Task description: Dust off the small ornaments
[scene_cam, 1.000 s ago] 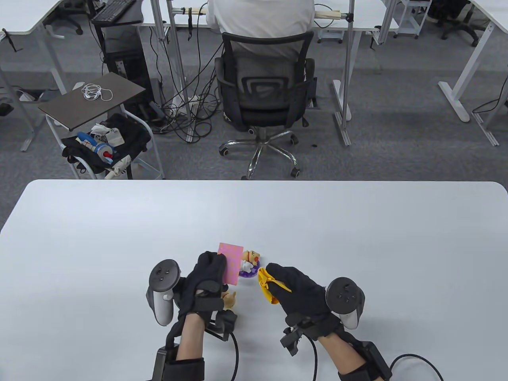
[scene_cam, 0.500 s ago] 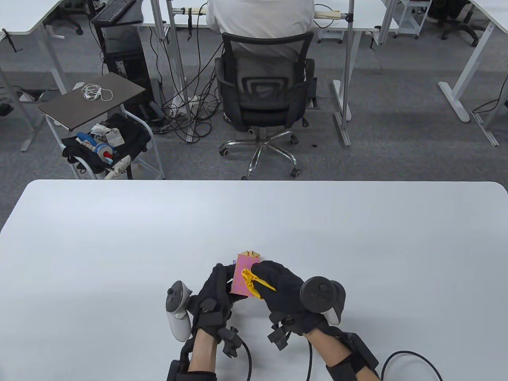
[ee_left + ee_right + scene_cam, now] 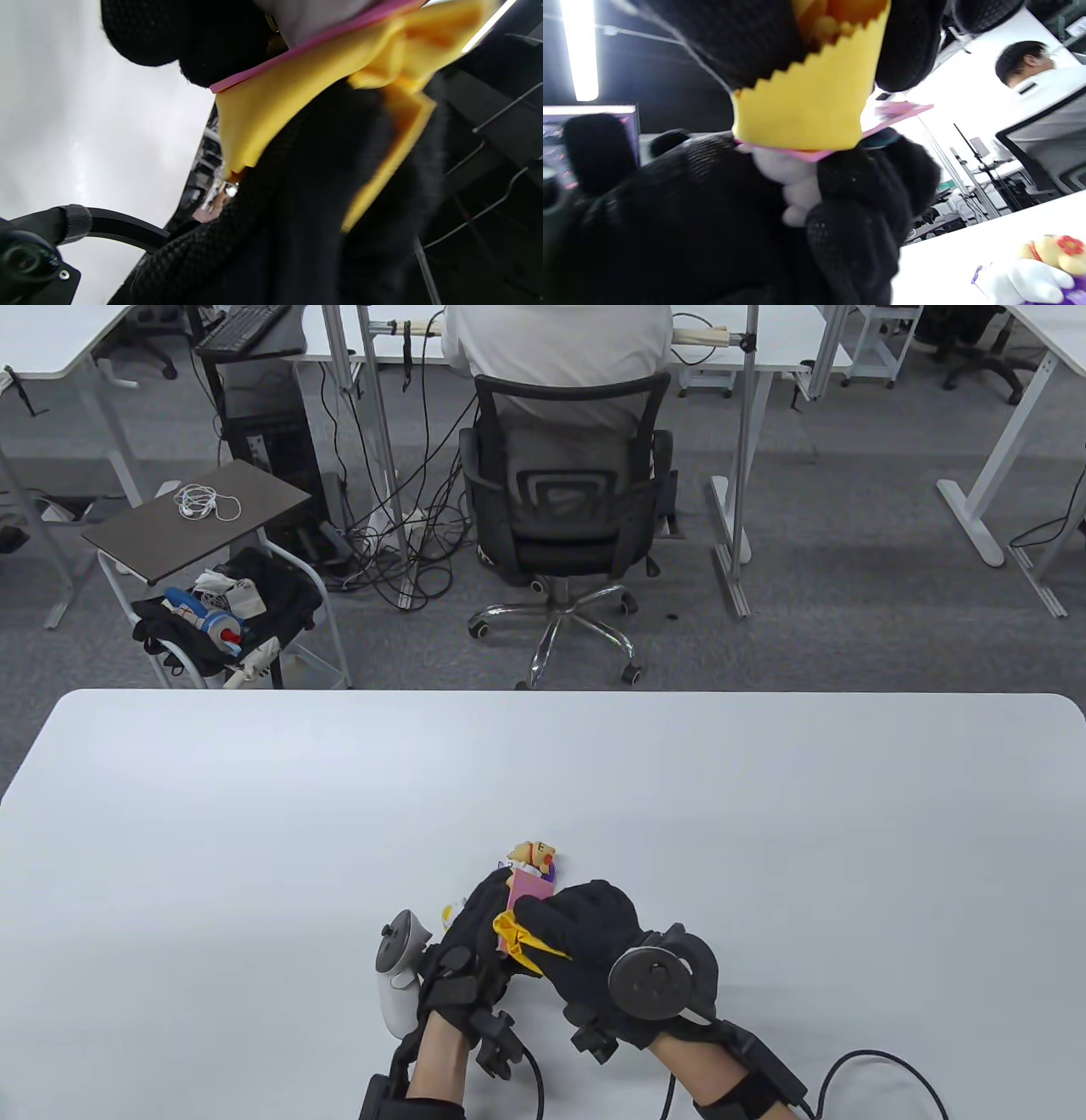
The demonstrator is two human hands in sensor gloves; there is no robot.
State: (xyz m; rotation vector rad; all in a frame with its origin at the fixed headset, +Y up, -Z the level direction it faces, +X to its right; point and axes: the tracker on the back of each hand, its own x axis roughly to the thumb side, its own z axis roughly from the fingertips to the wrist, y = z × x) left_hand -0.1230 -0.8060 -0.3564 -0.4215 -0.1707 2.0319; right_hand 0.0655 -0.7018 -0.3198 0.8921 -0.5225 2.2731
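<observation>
- My left hand (image 3: 475, 937) is gripping a pink card ornament (image 3: 528, 891).
- My right hand (image 3: 585, 937) is pinching a yellow cloth (image 3: 513, 931) against it.
- A dog figurine (image 3: 534, 855) is sitting on the desk (image 3: 254, 831) just beyond.

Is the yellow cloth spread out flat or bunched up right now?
Bunched up. The yellow cloth is gathered in the right hand, folds showing, pressed against the pink ornament held by the left hand.

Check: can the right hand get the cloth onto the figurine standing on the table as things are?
Probably yes: figurine stands just beyond the right hand, but the pink card in the left hand sits between.
</observation>
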